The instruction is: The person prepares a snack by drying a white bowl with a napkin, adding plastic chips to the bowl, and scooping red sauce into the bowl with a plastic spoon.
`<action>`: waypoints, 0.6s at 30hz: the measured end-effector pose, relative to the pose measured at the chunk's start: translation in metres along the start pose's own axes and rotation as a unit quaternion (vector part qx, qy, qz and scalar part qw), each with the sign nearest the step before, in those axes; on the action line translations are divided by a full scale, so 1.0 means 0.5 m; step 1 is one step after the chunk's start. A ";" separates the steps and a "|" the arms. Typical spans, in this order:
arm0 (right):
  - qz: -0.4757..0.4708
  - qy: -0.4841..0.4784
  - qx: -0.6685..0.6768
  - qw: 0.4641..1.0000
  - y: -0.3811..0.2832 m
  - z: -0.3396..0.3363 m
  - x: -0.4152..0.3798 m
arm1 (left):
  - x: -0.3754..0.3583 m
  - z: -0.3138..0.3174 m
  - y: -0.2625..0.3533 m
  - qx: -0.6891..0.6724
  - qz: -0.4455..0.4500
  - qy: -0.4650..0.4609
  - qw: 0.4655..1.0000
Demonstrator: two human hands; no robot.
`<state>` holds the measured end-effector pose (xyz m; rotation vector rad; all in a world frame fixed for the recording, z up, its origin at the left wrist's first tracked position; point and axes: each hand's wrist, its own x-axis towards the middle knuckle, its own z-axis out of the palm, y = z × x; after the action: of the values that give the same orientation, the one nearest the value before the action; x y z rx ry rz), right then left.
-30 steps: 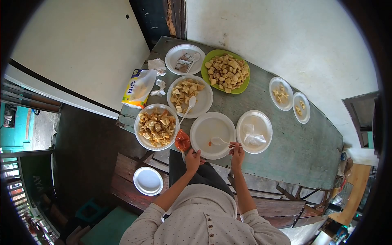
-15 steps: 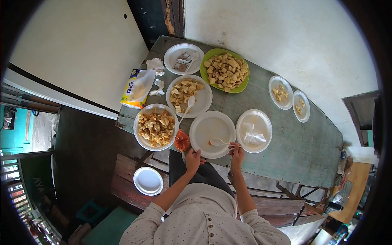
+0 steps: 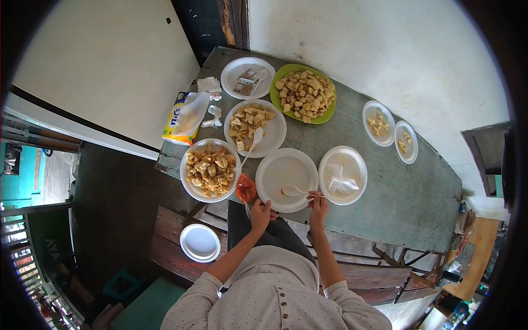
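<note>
My right hand (image 3: 318, 210) is closed around the handle of a white plastic spoon (image 3: 294, 190). The spoon's bowl is over a white plate (image 3: 268, 165), beside a small red-orange smear near the plate's lower left. At the table's near edge, my left hand (image 3: 260, 215) grips the clear end of a small plastic bag of red sauce (image 3: 245, 188), which lies between that plate and a white bowl (image 3: 185, 180) full of folded fried pieces. Part of the bag is hidden by my fingers.
Behind are a plate (image 3: 281, 144) of fried pieces with a spoon, a green plate (image 3: 328, 115) heaped with brown chunks, and a plate (image 3: 226, 73) with packets. A plate (image 3: 360, 190) holding clear plastic is right. A tissue pack (image 3: 186, 117) stands left; a bowl (image 3: 199, 243) sits below.
</note>
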<state>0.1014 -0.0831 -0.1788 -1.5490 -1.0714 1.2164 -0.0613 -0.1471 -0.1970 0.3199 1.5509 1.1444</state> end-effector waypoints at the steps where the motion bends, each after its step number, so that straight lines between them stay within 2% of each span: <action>1: 0.007 0.003 0.001 1.000 -0.001 0.000 -0.001 | 0.000 0.000 0.000 -0.003 0.000 0.000 1.000; 18: -0.008 0.005 0.004 1.000 0.003 0.000 -0.005 | -0.003 0.001 0.004 -0.001 0.005 0.005 1.000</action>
<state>0.1009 -0.0856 -0.1795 -1.5366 -1.0695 1.2003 -0.0611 -0.1469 -0.1948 0.3215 1.5574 1.1569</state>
